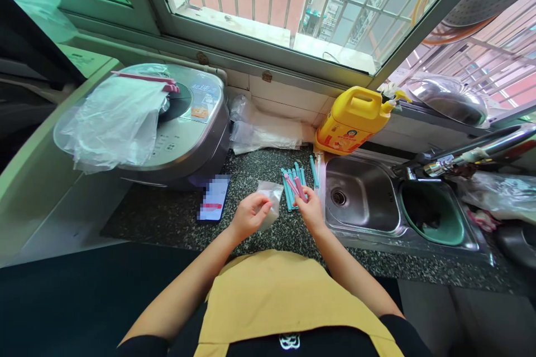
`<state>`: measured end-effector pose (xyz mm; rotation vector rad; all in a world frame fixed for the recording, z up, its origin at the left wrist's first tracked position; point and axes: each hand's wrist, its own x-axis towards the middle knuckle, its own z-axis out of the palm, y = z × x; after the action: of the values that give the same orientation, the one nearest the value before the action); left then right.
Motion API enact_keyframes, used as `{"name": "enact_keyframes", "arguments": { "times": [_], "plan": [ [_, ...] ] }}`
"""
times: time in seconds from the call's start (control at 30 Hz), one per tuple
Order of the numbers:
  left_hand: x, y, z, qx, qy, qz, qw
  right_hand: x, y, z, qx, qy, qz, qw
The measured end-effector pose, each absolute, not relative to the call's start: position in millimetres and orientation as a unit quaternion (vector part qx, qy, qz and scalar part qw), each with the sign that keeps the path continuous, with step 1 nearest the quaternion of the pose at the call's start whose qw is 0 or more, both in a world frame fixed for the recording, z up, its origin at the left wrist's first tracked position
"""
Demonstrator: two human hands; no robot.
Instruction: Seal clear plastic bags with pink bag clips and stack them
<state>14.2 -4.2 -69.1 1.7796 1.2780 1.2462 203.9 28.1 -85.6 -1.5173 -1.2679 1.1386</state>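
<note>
My left hand (248, 215) is closed on the top of a small clear plastic bag (271, 201) held just above the dark speckled counter (167, 212). My right hand (309, 207) pinches a pink sealing clip (296, 185), its two arms spread apart, right beside the bag. Just behind my right hand lies a bunch of several teal sealing clips (293, 178) on the counter, next to the sink's left rim.
A silver rice cooker (188, 128) with a plastic bag (115, 122) and pink clips on its lid stands at left. A phone (214, 198) lies by it. A yellow jug (355, 120) sits behind the steel sink (364, 201). A green basin (433, 215) and tap (473, 153) are at right.
</note>
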Motion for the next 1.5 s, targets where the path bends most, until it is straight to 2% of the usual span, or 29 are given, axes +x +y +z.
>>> {"name": "enact_keyframes", "arguments": {
  "times": [0.13,0.33,0.47,0.6,0.7,0.77,1.1,1.27,1.5],
  "plan": [
    [18,-6,-69,0.731,0.449,0.438,0.269,194,28,-79,-0.556,-0.433,0.572,0.419],
    [20,-7,-64,0.769,0.452,0.372,0.257,186,23,-78,-0.512,-0.482,0.568,0.428],
    [22,-9,-65,0.701,0.457,0.415,0.356,185,23,-82,-0.512,-0.498,0.547,0.437],
    [25,-7,-69,0.476,0.474,0.544,0.503,187,22,-79,-0.506,-0.504,0.530,0.457],
    [26,-2,-70,0.374,0.467,0.518,0.611,189,22,-72,-0.506,-0.512,0.512,0.470],
    [27,1,-69,0.351,0.482,0.487,0.638,189,23,-67,-0.505,-0.512,0.507,0.475],
    [27,4,-61,0.288,0.489,0.577,0.587,182,14,-76,-0.493,-0.451,0.506,0.546],
    [27,2,-56,0.280,0.486,0.580,0.590,172,3,-74,-0.511,-0.451,0.515,0.520],
    [16,18,-26,0.368,0.481,0.531,0.592,177,2,-60,-0.496,-0.535,0.473,0.494]
  ]
}}
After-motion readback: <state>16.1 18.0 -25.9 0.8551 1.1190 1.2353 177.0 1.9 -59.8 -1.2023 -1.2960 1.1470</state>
